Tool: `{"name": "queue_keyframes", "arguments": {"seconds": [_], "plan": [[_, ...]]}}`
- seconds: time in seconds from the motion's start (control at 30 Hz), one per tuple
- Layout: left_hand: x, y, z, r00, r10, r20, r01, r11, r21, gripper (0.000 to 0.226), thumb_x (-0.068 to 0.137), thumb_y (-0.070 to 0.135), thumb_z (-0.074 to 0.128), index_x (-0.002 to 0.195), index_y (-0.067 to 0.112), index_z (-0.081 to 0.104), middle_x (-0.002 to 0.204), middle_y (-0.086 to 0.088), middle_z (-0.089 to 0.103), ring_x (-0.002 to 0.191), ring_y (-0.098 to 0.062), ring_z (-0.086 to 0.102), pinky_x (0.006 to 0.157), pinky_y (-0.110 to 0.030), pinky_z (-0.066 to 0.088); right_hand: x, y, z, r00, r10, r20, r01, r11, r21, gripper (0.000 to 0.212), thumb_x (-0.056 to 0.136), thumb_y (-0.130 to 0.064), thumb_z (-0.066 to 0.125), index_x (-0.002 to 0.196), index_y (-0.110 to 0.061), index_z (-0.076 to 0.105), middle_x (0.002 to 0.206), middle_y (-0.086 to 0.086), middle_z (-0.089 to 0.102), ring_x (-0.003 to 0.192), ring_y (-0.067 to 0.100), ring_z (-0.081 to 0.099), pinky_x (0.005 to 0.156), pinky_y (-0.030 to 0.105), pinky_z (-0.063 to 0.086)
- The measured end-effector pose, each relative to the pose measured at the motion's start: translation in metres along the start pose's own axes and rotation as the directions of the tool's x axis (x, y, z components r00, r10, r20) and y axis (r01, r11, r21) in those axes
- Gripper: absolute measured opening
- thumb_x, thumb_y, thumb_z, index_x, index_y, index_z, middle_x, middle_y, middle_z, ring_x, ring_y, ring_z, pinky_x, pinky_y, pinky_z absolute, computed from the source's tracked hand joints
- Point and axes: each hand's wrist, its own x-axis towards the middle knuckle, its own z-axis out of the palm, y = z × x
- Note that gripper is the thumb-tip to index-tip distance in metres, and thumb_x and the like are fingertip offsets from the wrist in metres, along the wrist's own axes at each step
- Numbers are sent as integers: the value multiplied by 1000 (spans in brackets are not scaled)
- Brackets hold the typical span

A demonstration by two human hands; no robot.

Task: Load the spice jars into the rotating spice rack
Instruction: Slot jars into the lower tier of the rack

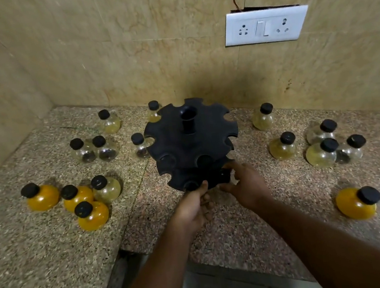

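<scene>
Lower left of the frame, orange-filled spice jars (42, 197) stand on the bench (54, 260): probably glass, smooth, breakable; best held around the belly. At centre, the left hand (193, 208) touches the rack (191, 143) rim; the right hand (245, 182) apparently slots in a clear jar (231, 178), grip unclear.

Speckled granite counter (40, 250), beige marble-look walls (121, 43), white socket panel (265, 26).
</scene>
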Motion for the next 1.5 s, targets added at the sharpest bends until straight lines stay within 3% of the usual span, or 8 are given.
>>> {"name": "queue_keyframes", "arguments": {"seconds": [0.27, 0.53, 0.8, 1.0, 1.1, 1.33, 1.4, 1.5], "plan": [[5, -11, 23, 991, 96, -88, -89, 993, 78, 29, 98, 44, 57, 89, 17, 65, 64, 5, 55, 51, -8, 53, 51, -24, 31, 10, 14, -6, 999, 14, 30, -19, 988, 155, 53, 76, -40, 84, 119, -23, 59, 106, -2, 63, 94, 19, 60, 73, 30, 44], [14, -89, 80, 823, 455, -339, -305, 858, 413, 38, 98, 19, 60, 60, 15, 60, 55, 1, 57, 54, -12, 52, 51, -22, 41, -43, 82, -27, 988, 128, 86, -147, 948, 281, 41, 87, -39, 72, 124, -33, 56, 101, -16, 64, 92, 9, 63, 82, 27, 48], [46, -128, 183, 829, 539, 151, -389, 361, 848, 39, 87, 39, 52, 118, 25, 70, 116, 1, 71, 108, -16, 63, 96, -33, 50, -105, 172, -68, 853, 478, -213, -371, 840, 396, 28, 90, -39, 67, 115, -34, 57, 92, -16, 62, 81, 7, 63, 70, 35, 54], [72, -158, 236, 859, 295, 419, -359, -238, 903, 90, 83, 64, 61, 156, 28, 22, 164, -12, 17, 151, -36, 13, 120, -49, 23, -127, 213, -97, 690, 599, -407, -449, 795, 408, 41, 85, -35, 75, 115, -27, 48, 110, -4, 52, 101, 22, 56, 83, 42, 48], [73, -161, 245, 902, 196, 384, -310, -322, 894, 108, 73, 76, 62, 158, 33, 10, 167, -12, -6, 152, -41, -4, 118, -58, 23, -121, 235, -108, 728, 565, -389, -416, 814, 405, 62, 81, -37, 80, 133, -25, 47, 128, -1, 50, 116, 22, 53, 94, 46, 49], [76, -154, 252, 890, 264, 371, -305, -260, 916, 95, 76, 60, 72, 154, 33, 24, 165, -8, 12, 150, -35, 11, 113, -54, 33, -101, 250, -122, 823, 469, -319, -376, 872, 312, 56, 84, -48, 74, 134, -32, 54, 131, -3, 55, 118, 21, 55, 84, 31, 40], [76, -144, 255, 865, 374, 334, -359, -2, 933, 73, 86, 30, 72, 150, 29, 37, 159, -6, 31, 143, -27, 31, 111, -40, 38, -99, 249, -125, 829, 459, -319, -367, 878, 309, 56, 84, -48, 74, 135, -33, 54, 131, -5, 55, 120, 20, 54, 85, 31, 40], [75, -113, 257, 903, 429, -13, -329, 712, 620, 46, 93, 17, 64, 138, 26, 56, 132, 2, 60, 95, -11, 61, 73, -22, 49, -88, 240, -131, 865, 388, -319, -305, 910, 280, 57, 84, -45, 77, 134, -29, 57, 131, -3, 56, 120, 19, 52, 88, 29, 36]]}}
